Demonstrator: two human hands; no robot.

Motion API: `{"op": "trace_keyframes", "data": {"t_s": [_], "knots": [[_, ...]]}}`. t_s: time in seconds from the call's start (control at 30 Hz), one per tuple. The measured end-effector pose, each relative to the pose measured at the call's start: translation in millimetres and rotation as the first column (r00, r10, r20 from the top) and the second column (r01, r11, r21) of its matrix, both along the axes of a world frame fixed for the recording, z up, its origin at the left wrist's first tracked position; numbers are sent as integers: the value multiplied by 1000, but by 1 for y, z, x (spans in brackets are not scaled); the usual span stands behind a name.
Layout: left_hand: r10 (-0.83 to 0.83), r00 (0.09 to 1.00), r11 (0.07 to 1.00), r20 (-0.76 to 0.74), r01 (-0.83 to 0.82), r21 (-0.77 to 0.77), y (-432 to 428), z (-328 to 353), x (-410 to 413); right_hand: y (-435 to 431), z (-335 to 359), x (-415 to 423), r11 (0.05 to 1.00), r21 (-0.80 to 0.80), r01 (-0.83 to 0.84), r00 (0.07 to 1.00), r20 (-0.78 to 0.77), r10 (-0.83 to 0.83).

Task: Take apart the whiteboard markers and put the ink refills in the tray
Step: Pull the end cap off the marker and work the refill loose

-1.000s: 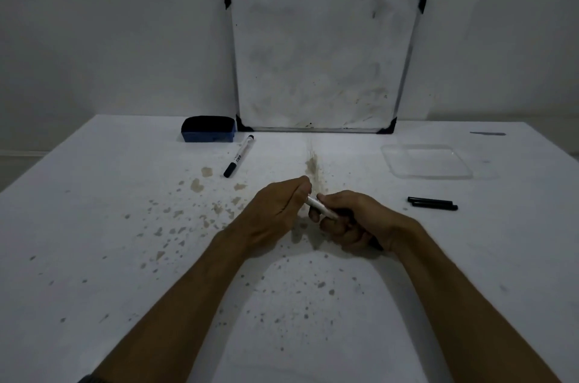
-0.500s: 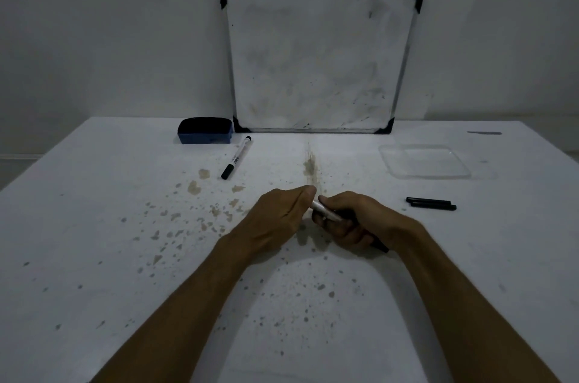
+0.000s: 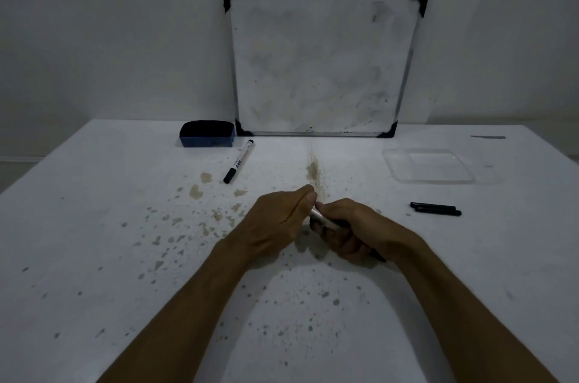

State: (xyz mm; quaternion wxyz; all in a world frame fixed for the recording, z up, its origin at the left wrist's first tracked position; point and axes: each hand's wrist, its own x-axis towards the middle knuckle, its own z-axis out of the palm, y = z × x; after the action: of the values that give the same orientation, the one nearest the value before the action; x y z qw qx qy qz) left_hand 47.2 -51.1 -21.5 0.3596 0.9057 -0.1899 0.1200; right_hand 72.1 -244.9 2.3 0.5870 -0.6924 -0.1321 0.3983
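Over the middle of the white table my right hand (image 3: 351,229) grips a white whiteboard marker (image 3: 322,218) around its barrel. My left hand (image 3: 282,219) pinches the marker's upper end; that end is hidden by the fingers. A second marker (image 3: 238,161), white with a black cap, lies at the back left. Two thin black sticks (image 3: 435,208) lie side by side on the table to the right of my hands. A clear plastic tray (image 3: 429,166) sits behind them at the back right, with nothing visible inside.
A small whiteboard (image 3: 322,63) leans against the wall at the table's back edge. A blue eraser (image 3: 207,133) sits to its left. A thin grey object (image 3: 488,137) lies at the far right. Brown stains speckle the table (image 3: 94,226).
My hands have closed together a little on the marker; less of its barrel shows between them. Everything else on the table stays where it was.
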Motion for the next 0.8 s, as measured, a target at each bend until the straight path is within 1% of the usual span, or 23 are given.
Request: {"op": "trace_keyframes", "data": {"t_s": [0.03, 0.07, 0.1, 0.13, 0.17, 0.2, 0.23, 0.27, 0.3, 0.33, 0.37, 0.4, 0.43, 0.47, 0.5, 0.53, 0.57, 0.6, 0.63, 0.67, 0.7, 0.73, 0.8], "knots": [[19, 999, 1000, 35, -19, 3, -1, 1, 2, -1, 1, 1, 1000, 18, -9, 999, -50, 10], [52, 997, 998, 64, -54, 28, -2, 2, 3, 0, 1, 1, 1000, 18, -9, 998, -66, 10], [94, 992, 994, 82, -99, 53, -3, 2, 5, 3, 1, -1, 1000, -13, -4, 1000, -4, 4], [142, 987, 986, 68, -147, 80, -4, 2, 7, 8, 1, -3, 996, -92, 8, 985, 170, 8], [189, 982, 979, -6, -188, 80, -4, 0, 10, 13, -1, -4, 975, -215, 60, 907, 419, 36], [215, 970, 977, -114, -213, 29, -4, -1, 11, 18, -4, -5, 938, -317, 139, 761, 641, 104], [226, 950, 970, -215, -240, -42, -3, -2, 12, 22, -7, -4, 910, -361, 206, 637, 755, 155], [231, 937, 962, -263, -261, -86, -2, -3, 13, 25, -9, -4, 902, -364, 234, 594, 788, 163], [235, 933, 958, -272, -270, -97, -1, -3, 12, 25, -10, -4, 905, -355, 233, 611, 778, 147], [228, 939, 963, -259, -257, -83, 1, -5, 10, 23, -8, -2, 918, -340, 206, 676, 727, 117], [204, 953, 972, -224, -224, -67, 1, -6, 8, 20, -5, 0, 939, -305, 161, 770, 633, 74], [167, 966, 982, -196, -181, -53, 1, -8, 5, 17, -2, 2, 963, -247, 109, 867, 498, 30], [126, 979, 990, -162, -134, -44, -1, -8, 4, 13, 1, 4, 982, -176, 64, 941, 339, -1], [100, 987, 994, -128, -105, -34, -2, -8, 3, 8, 2, 6, 993, -113, 22, 984, 180, -2], [107, 991, 994, -80, -109, -16, -4, -8, 5, 4, 2, 7, 998, -59, -13, 998, 55, 16], [136, 990, 991, -43, -136, 0, -6, -8, 6, 2, 1, 8, 999, -25, -34, 999, -7, 34], [160, 987, 987, -28, -160, 15, -7, -7, 9, 3, -1, 8, 999, -23, -32, 999, 3, 32], [190, 980, 982, -56, -190, 21, -6, -6, 12, 7, -2, 5, 998, -62, -5, 993, 116, 12], [223, 971, 975, -83, -222, 22, -5, -6, 14, 11, -3, 0, 989, -140, 45, 952, 307, 0], [265, 959, 964, -102, -265, 22, -5, -6, 14, 17, -4, -5, 966, -224, 128, 854, 521, 7], [312, 946, 950, -89, -312, 19, -6, -6, 14, 22, -7, -8, 942, -258, 216, 719, 694, 25], [360, 931, 933, -60, -360, 19, -9, -7, 13, 26, -11, -10, 929, -247, 275, 598, 800, 36], [469, 883, 883, -31, -468, 23, -13, -2, 14, 28, -16, -7, 925, -205, 319, 440, 897, 47]]}}
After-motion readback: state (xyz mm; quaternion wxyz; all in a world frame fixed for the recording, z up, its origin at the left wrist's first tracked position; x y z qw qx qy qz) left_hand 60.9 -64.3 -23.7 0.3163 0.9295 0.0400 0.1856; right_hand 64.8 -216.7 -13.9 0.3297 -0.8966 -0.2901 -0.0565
